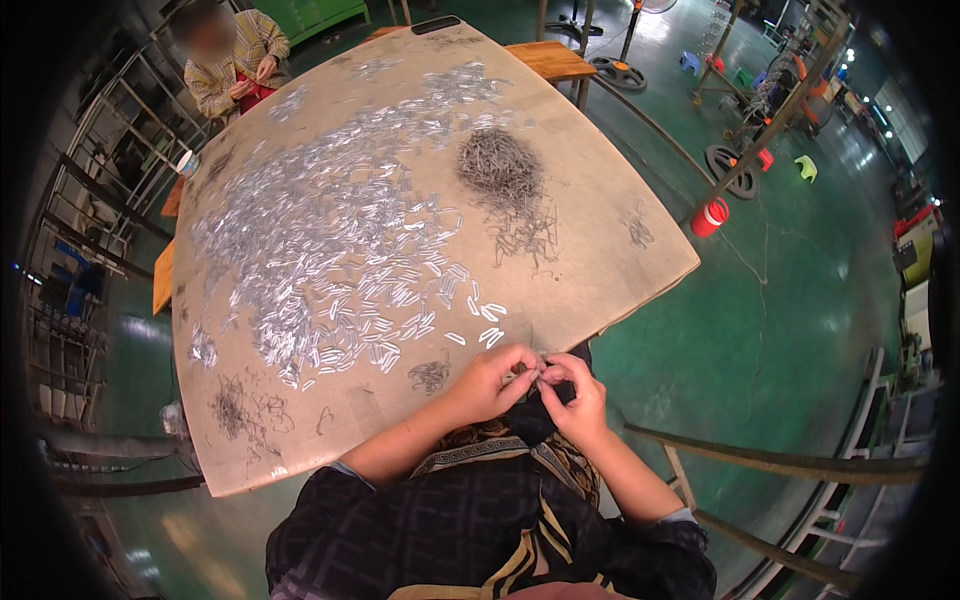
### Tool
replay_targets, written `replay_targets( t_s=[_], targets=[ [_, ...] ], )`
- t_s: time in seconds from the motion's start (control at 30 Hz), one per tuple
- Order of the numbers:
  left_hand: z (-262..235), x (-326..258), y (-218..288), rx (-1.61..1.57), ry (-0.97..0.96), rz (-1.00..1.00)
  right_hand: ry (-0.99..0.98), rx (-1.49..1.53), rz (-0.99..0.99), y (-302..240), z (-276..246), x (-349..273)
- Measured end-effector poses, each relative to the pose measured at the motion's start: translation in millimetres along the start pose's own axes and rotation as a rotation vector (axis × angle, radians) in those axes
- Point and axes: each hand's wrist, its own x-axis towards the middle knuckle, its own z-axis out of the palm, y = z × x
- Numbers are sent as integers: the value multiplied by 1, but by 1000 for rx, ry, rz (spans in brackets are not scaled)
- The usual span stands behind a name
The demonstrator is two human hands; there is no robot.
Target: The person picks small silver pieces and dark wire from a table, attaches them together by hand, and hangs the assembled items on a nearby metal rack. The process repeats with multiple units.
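Left hand (500, 378) and right hand (578, 400) meet at lower centre, each pinching thumb to forefinger. Braced wrists and a light pinch would probably serve this fine fingertip work best. Counted by size: one bench (590, 250) across the middle; one spread of silvery loops (335, 240), beyond counting, left of centre; one dark wire heap (498, 165), upper centre; apparently one tiny piece (541, 369) between the fingertips, too hidden to identify.
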Motion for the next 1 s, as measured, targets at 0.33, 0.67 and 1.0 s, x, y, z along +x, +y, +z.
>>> replay_targets(
  t_s=[0.33, 0.67, 1.0],
  targets=[
    [6, -20, 3, 67, 20, 127, -144, -388, -269, 49, 16, 34],
    [11, -34, -3, 70, 10, 92, -378, -509, -327, 71, 59, 66],
    [12, -34, -3, 69, 9, 107, -425, -424, -154, 69, 61, 74]
  ],
)
